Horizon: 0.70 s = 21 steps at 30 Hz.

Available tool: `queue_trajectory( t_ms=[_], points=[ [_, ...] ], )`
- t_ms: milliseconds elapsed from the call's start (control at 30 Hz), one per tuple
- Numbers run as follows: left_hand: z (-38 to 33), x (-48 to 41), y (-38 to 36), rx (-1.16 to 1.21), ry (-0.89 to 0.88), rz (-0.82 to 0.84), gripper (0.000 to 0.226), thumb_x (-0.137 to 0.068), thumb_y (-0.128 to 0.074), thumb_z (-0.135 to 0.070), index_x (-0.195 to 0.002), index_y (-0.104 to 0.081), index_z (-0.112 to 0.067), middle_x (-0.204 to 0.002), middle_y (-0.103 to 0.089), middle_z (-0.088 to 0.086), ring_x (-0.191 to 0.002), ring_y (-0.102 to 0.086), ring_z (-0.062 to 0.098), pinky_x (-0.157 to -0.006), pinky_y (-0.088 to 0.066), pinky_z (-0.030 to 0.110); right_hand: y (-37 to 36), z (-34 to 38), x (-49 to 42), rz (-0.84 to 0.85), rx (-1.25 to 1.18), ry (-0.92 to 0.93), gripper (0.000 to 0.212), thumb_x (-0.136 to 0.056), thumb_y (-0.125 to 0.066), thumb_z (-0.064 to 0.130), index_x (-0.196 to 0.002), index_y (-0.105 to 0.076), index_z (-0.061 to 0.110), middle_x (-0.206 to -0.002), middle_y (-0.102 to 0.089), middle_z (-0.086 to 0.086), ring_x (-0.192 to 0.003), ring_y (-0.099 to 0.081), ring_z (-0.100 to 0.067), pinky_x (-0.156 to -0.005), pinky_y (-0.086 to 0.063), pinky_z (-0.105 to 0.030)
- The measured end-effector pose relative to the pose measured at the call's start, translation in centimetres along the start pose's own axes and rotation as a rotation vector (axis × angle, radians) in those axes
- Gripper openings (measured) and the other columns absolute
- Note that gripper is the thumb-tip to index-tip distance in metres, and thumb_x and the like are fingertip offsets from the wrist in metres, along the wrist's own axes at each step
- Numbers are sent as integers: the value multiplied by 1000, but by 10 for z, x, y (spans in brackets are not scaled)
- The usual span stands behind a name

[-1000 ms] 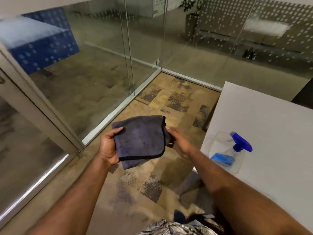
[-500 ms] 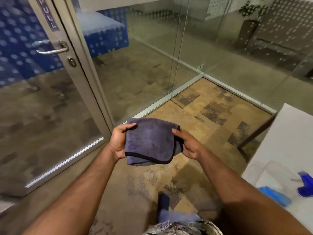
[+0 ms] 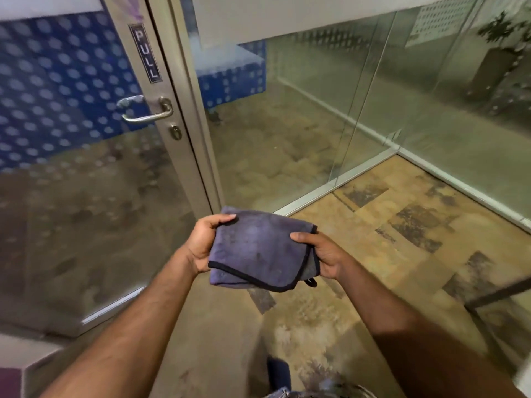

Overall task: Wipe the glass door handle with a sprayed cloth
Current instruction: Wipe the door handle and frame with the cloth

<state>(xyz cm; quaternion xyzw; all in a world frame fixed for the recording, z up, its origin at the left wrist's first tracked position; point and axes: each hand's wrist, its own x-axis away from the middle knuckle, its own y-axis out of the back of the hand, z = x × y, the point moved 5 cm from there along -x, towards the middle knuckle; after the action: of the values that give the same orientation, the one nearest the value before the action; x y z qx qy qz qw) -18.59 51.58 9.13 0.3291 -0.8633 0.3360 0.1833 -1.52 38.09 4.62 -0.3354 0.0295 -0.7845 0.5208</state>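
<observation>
Both hands carry the folded cloth in front of the body at about waist height, the left hand closed on its left edge with the thumb laid over the top, the right hand closed on its right edge, thumb on top and the other fingers hidden beneath. Held like this, by two opposite edges, the cloth stays flat and folded, probably so that a clean, thick pad is ready to wrap over metal. The door handle, a bent metal lever, sits up and to the left on the frame of the glass door, well apart from the cloth, with a small keyhole just below it and a PULL sign above. Nothing stands between cloth and handle; the path up and left looks free. The lever projects from the frame, so there seems room to close the cloth round it, though the frame edge and the glass wall lie close on its right. Wiping has not begun.
</observation>
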Motion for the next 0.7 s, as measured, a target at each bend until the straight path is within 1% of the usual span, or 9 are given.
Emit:
queue_trajectory(
  t_ms=[67,100,200,267,367,433,533,600,700],
  points=[
    [-21,-15,5,-35,31,-18,32,-81,-57,-21,-100,-69,3,-97,-68,19,-92,-64,33,-92,-46,41,-6,11,-18,50,-33,-54,36,-66,-80,21,-98,-77,5,-106,-74,-18,-95,-72,-30,-89,-55,-41],
    [-32,-22,8,-59,42,-21,34,-81,-58,-21,-103,-67,3,-98,-67,20,-94,-63,33,-93,-45,41,-10,16,-26,77,-57,-68,42,-58,-86,22,-95,-78,4,-104,-74,-18,-93,-72,-30,-87,-54,-40],
    [-66,-36,17,-175,44,-40,34,-85,-59,-23,-105,-66,3,-99,-69,20,-96,-63,34,-94,-46,40,-25,29,-50,149,-137,-76,75,-34,-97,25,-101,-73,0,-102,-73,-19,-90,-71,-32,-83,-54,-39],
    [-92,-42,24,-221,7,-46,30,-88,-60,-22,-103,-68,3,-97,-71,19,-92,-67,31,-90,-50,38,-42,41,-62,217,-167,-71,76,-33,-97,25,-101,-73,0,-103,-73,-19,-91,-72,-32,-82,-56,-38],
    [-132,-51,39,-296,-76,-67,21,-89,-61,-16,-96,-70,1,-95,-71,18,-83,-69,26,-77,-57,29,-72,63,-75,306,-193,-50,64,-38,-97,22,-95,-77,0,-102,-74,-19,-92,-73,-31,-80,-59,-38],
    [-158,-56,48,-327,-108,-51,20,-92,-59,-14,-97,-70,1,-96,-71,17,-82,-70,24,-73,-58,26,-90,75,-87,326,-205,-38,64,-42,-95,19,-98,-76,-2,-104,-73,-20,-94,-71,-33,-83,-57,-39],
    [-201,-62,62,-372,-173,-1,35,-92,-61,-15,-120,-64,7,-116,-67,22,-101,-65,28,-86,-55,30,-119,87,-108,346,-273,-6,70,-47,-92,16,-108,-69,-6,-106,-71,-23,-97,-70,-36,-85,-57,-41],
    [-229,-66,72,-396,-203,35,47,-89,-65,-19,-127,-59,8,-122,-63,23,-108,-61,29,-91,-52,31,-141,96,-120,349,-330,42,69,-47,-92,16,-108,-69,-7,-104,-72,-23,-95,-70,-36,-81,-58,-42],
    [-277,-63,83,-480,-289,73,34,-92,-62,-24,-114,-64,2,-99,-67,13,-88,-62,20,-82,-53,29,-172,112,-136,329,-410,142,62,-44,-92,17,-99,-74,-5,-99,-74,-21,-91,-73,-34,-77,-60,-41]
  ],
)
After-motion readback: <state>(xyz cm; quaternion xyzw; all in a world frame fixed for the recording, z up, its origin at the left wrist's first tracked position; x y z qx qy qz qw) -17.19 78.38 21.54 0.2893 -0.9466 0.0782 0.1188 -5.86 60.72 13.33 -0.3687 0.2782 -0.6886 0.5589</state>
